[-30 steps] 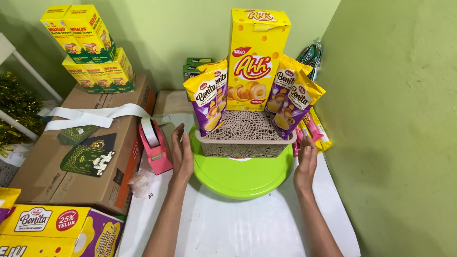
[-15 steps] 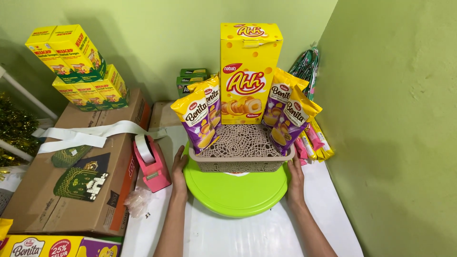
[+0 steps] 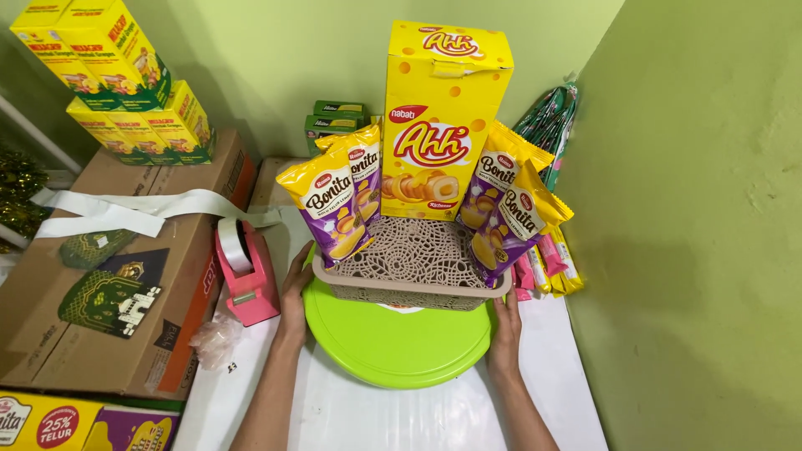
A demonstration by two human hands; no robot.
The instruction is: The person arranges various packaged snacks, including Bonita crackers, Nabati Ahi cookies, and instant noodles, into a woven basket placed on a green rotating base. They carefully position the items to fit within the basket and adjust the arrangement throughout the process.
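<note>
While hands flank it, round lime-green tray (image 3: pixel 393 351) lies flat.

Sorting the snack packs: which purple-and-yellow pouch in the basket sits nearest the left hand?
The front-left purple-and-yellow pouch, leaning over the basket corner just above the left hand; the others stand farther right.

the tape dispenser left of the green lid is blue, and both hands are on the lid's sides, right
Not quite: the head view shows the tape dispenser is pink. The left hand and right hand do rest at the sides of the green lid.
</note>
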